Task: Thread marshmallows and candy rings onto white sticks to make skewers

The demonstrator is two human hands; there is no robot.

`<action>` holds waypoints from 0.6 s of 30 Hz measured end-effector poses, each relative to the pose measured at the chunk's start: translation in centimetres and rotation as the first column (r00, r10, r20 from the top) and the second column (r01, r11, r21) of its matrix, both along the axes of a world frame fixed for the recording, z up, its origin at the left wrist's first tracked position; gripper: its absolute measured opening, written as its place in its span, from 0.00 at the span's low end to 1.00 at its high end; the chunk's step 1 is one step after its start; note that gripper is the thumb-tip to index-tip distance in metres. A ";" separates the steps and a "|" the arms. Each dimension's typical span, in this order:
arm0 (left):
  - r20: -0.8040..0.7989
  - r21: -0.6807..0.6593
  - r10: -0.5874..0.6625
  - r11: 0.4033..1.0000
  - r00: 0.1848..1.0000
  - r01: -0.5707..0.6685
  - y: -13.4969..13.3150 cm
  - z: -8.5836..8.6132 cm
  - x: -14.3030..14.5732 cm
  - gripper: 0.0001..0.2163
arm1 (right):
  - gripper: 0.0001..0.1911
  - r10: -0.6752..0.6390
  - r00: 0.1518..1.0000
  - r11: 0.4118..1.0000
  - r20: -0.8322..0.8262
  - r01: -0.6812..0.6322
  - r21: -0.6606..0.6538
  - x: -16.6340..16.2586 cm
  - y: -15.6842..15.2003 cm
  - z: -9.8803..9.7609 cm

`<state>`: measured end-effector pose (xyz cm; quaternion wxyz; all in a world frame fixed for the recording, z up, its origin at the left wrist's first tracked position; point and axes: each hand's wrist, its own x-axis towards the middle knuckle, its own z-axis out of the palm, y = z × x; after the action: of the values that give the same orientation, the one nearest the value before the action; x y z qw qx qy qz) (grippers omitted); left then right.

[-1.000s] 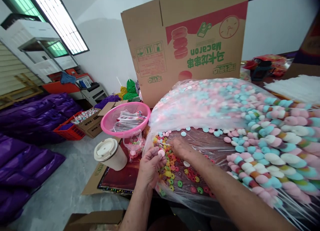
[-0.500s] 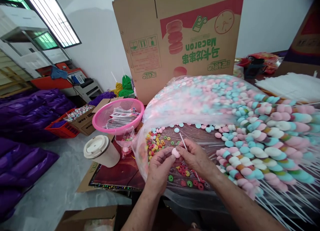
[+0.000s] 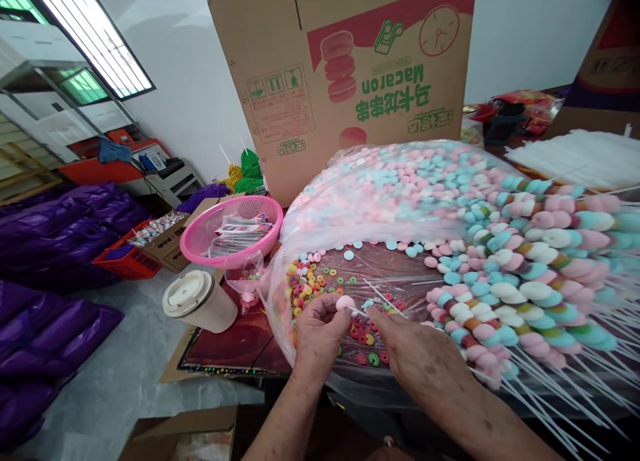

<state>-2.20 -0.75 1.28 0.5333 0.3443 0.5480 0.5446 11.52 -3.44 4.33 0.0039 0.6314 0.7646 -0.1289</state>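
Observation:
My left hand (image 3: 323,328) pinches a round pink marshmallow (image 3: 345,303) between thumb and fingers. A thin white stick (image 3: 359,312) runs from that marshmallow to my right hand (image 3: 400,334), whose fingers are closed on it. Whether its tip has gone into the marshmallow, I cannot tell. A small light-blue piece (image 3: 367,304) shows by my right fingertips. Below and behind my hands, small coloured rings (image 3: 310,284) lie scattered on clear plastic. Beyond them is a large heap of pink, blue and white marshmallows (image 3: 390,181). Filled marshmallow skewers (image 3: 520,291) are stacked to the right.
A pink basket (image 3: 193,248) of printed packets and a lidded paper cup (image 3: 213,308) stand left. Behind the heap rises a tall cardboard box (image 3: 280,48). White sticks (image 3: 575,158) are piled at far right. Purple bags (image 3: 50,354) and an open carton (image 3: 175,424) are on the floor.
The stick has swung from nearly upright to lying low, its end at the pink marshmallow. My right hand has turned and shifted slightly down and right. The view has shifted a little.

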 end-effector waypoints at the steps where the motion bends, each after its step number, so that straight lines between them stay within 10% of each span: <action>1: -0.032 0.013 -0.005 1.000 0.999 0.006 -0.1 -0.2 0.0 0.12 | 0.26 0.004 1.000 1.000 0.018 -0.005 0.011 -0.2 0.0 0.0; 9: -0.403 0.155 -0.026 0.983 0.915 0.096 -1.3 -1.7 0.1 0.08 | 0.20 -0.002 0.995 0.998 0.103 -0.005 0.063 -1.6 -0.5 0.1; 18: -0.201 -0.016 0.030 0.999 0.979 -0.034 -1.8 -3.3 0.0 0.07 | 0.22 0.030 0.993 1.000 0.116 -0.030 -0.005 -2.1 -1.7 -2.4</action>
<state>-2.16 -2.52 -1.98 0.4698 0.3835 0.6096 0.5104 9.46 -5.12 1.91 0.0510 0.6262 0.7724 -0.0930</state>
